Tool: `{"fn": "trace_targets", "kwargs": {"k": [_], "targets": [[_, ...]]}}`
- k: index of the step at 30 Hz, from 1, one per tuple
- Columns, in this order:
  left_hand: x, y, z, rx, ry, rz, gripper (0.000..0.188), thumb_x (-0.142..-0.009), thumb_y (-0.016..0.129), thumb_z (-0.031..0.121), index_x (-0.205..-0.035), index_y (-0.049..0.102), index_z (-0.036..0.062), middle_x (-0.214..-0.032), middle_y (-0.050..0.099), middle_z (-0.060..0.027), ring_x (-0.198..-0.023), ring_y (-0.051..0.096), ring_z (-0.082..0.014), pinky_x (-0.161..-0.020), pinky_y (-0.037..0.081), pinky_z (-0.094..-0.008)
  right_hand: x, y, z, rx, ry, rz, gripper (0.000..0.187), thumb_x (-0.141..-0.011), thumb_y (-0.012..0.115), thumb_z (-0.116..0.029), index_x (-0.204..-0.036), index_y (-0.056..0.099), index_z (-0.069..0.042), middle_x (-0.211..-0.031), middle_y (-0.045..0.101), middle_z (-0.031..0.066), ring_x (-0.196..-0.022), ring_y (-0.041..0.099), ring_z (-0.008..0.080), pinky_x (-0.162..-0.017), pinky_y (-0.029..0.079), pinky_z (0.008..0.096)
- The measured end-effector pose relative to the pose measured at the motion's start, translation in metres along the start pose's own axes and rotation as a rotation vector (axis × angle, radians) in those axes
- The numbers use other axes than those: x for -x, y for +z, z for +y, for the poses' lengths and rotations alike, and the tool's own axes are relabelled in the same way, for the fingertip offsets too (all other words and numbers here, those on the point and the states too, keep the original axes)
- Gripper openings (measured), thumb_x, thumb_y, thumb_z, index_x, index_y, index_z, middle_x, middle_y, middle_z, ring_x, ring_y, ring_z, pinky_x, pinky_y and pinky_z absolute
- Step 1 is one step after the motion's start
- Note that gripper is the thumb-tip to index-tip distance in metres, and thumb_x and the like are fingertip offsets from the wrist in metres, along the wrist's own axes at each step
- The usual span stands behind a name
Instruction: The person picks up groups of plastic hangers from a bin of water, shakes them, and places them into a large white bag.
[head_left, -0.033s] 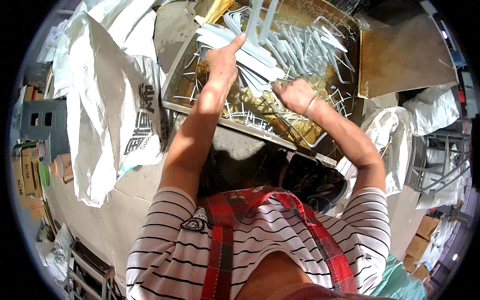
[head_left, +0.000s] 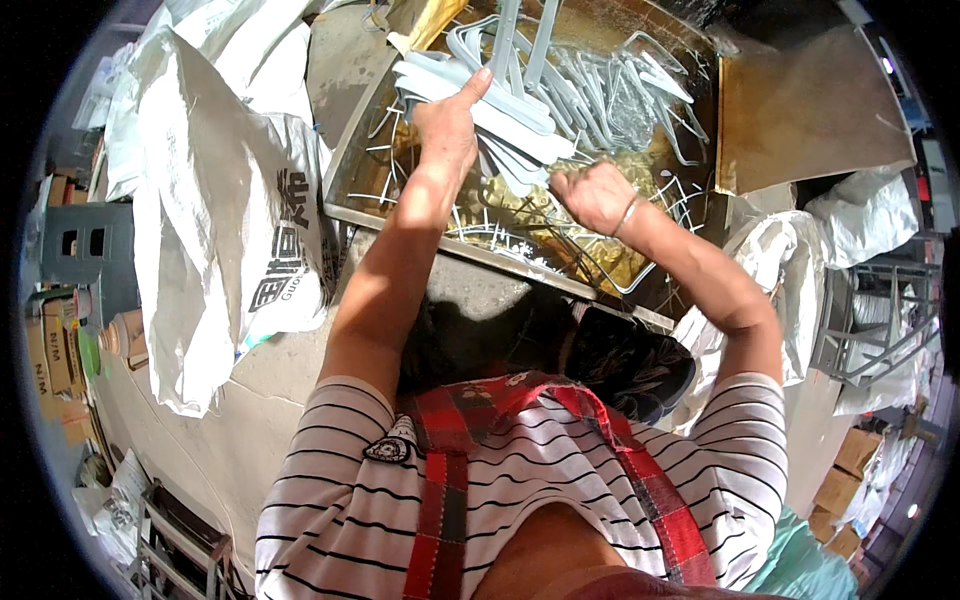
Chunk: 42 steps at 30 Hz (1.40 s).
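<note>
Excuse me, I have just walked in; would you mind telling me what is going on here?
A person's left hand grips a stack of flat grey pieces over a tray. The right hand is curled by the stack's lower right end; whether it holds anything is unclear. More grey pieces lie toward the tray's far side.

Cannot see most fingers of left grip beneath grey strips, nor fingertips of right grip; cannot follow two bars past top edge.
</note>
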<state>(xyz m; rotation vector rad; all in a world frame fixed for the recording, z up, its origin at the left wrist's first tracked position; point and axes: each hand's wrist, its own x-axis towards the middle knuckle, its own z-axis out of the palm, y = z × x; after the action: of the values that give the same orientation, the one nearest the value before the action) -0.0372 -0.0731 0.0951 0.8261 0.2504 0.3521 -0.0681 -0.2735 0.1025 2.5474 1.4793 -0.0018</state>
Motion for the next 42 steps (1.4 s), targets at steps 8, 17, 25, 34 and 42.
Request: {"fn": "trace_targets", "kwargs": {"k": [8, 17, 25, 34, 42], "targets": [[0.013, -0.004, -0.034, -0.487, -0.181, -0.019, 0.023, -0.067, 0.073, 0.008, -0.076, 0.060, -0.0090, -0.074, 0.061, -0.0101, -0.064, 0.056, -0.0150, -0.059, 0.044, -0.0294, 0.036, -0.050, -0.008, 0.058, -0.513, 0.065, 0.017, -0.070, 0.056, -0.012, -0.079, 0.059, 0.002, -0.056, 0.054, 0.0012, -0.053, 0.056, 0.0181, -0.050, 0.044, 0.0306], [0.036, -0.001, -0.001, -0.927, -0.127, -0.360, 0.032, -0.070, 0.073, 0.012, -0.094, 0.061, -0.0055, -0.085, 0.064, -0.0096, -0.073, 0.060, -0.0150, -0.067, 0.048, -0.0275, 0.080, -0.010, 0.052, -1.640, 0.920, 0.049, 0.117, -0.061, 0.052, -0.075, -0.135, 0.011, 0.005, -0.133, 0.024, 0.0336, -0.122, 0.031, 0.0433, -0.099, 0.029, 0.0528], [0.066, -0.009, -0.025, -0.939, -0.059, -0.936, 0.043, -0.069, 0.070, 0.017, -0.107, 0.057, 0.0022, -0.095, 0.063, -0.0083, -0.088, 0.058, -0.0170, -0.083, 0.043, -0.0297, 0.018, 0.023, 0.040, -2.540, 0.638, 0.565, 0.038, -0.082, 0.059, -0.037, -0.104, 0.056, -0.006, -0.099, 0.061, 0.0116, -0.087, 0.062, 0.0233, -0.080, 0.051, 0.0406], [0.052, -0.015, -0.033, -0.990, -0.127, -1.022, 0.042, -0.068, 0.071, 0.016, -0.106, 0.058, 0.0007, -0.096, 0.062, -0.0104, -0.089, 0.056, -0.0166, -0.082, 0.043, -0.0303, 0.014, 0.007, 0.033, -2.557, 0.632, 0.587, 0.029, -0.079, 0.063, -0.011, -0.103, 0.055, 0.001, -0.091, 0.062, 0.0120, -0.082, 0.063, 0.0223, -0.077, 0.053, 0.0381], [0.036, -0.012, -0.014, -0.520, -0.441, -0.602, 0.019, -0.081, 0.060, 0.009, -0.095, 0.060, -0.0040, -0.083, 0.064, -0.0130, -0.078, 0.064, -0.0180, -0.072, 0.052, -0.0247, 0.044, 0.030, 0.042, -2.597, 0.559, 0.556, 0.029, -0.079, 0.061, -0.007, -0.103, 0.053, 0.007, -0.096, 0.060, 0.0163, -0.085, 0.061, 0.0244, -0.076, 0.052, 0.0343]]}}
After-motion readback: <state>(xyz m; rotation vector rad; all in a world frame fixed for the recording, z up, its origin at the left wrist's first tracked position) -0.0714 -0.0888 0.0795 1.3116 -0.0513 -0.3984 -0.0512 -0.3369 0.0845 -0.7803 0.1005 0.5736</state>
